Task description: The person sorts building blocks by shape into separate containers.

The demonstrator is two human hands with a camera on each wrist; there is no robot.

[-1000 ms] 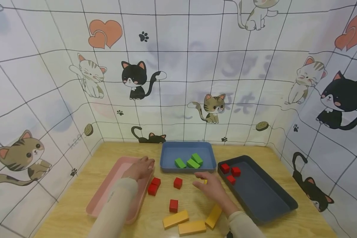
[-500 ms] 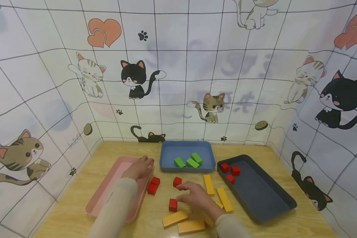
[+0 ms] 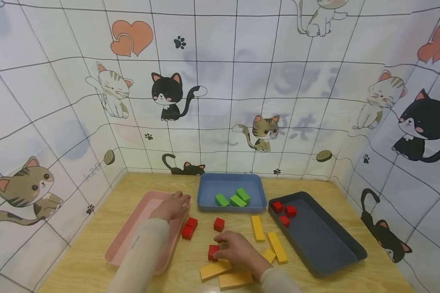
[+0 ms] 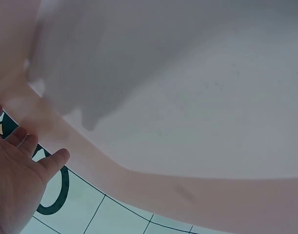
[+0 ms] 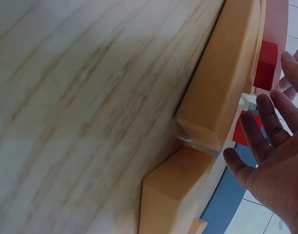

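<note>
My left hand (image 3: 171,206) rests over the far right edge of the pink tray (image 3: 141,213); its fingers are relaxed and hold nothing. In the left wrist view, the left fingers (image 4: 53,161) lie beside the tray's rim. My right hand (image 3: 238,250) is low over the table, thumb and fingers apart on the near right side of a red cube (image 3: 212,252). The right wrist view shows this hand's fingers (image 5: 256,136) spread, with red cubes (image 5: 267,63) beyond them. Two yellow blocks (image 3: 236,280) lie just below the right hand. Another red cube (image 3: 219,224) sits farther off.
Two red cubes (image 3: 187,232) stand against the pink tray's right side. A blue tray (image 3: 214,189) at the back holds green blocks (image 3: 238,200). The dark grey tray (image 3: 319,240) on the right holds red cubes (image 3: 290,211). More yellow blocks (image 3: 277,247) lie left of it.
My right hand has moved left and nearer, from beside the dark tray to the near red cube, uncovering yellow blocks. The left hand has stayed on the pink tray's edge.
</note>
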